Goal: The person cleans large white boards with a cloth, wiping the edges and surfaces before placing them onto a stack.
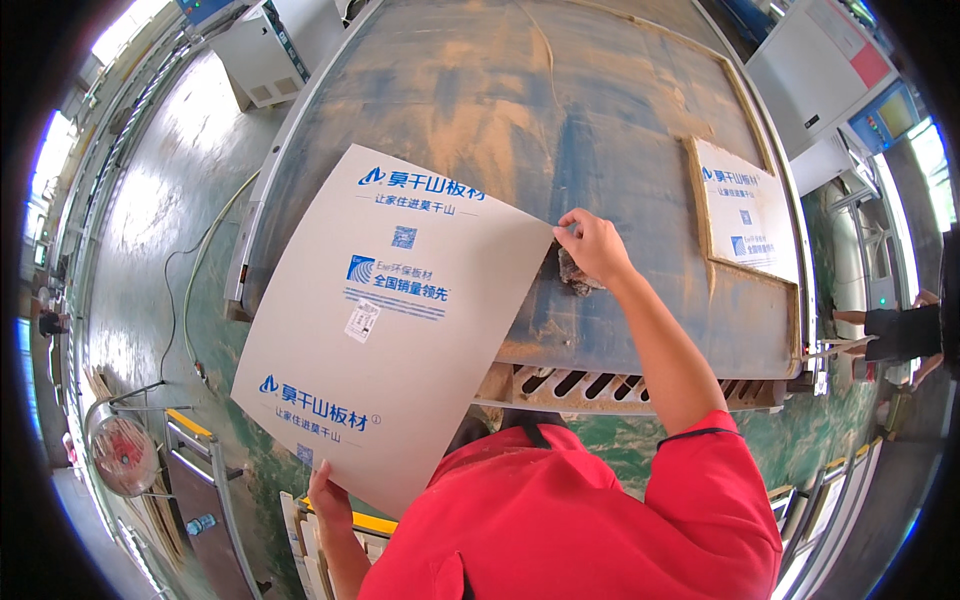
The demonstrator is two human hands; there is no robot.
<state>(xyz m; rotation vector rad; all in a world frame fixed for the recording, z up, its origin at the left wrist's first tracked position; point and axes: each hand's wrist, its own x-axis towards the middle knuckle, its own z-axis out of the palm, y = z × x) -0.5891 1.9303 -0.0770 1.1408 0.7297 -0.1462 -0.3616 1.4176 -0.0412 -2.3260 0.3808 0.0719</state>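
Note:
A large white board [400,340] with blue printing lies slanted in front of me, its far part over the dusty worktable [450,110] and its near part past the table's edge. My left hand [328,495] grips its near left edge, the fingers partly hidden by the board. At the board's right far corner, my right hand [597,245] is closed, pinching it between thumb and fingers. Just under that hand is a dark grey, shaggy bundle [575,273]; whether the hand touches it I cannot tell.
A printed offcut [745,215] lies at the table's right, bordered by thin strips. Slotted metal [570,385] runs along the near edge. A round fan [122,455] and a cart with a bottle [201,523] stand at left. Another person [905,335] is at far right.

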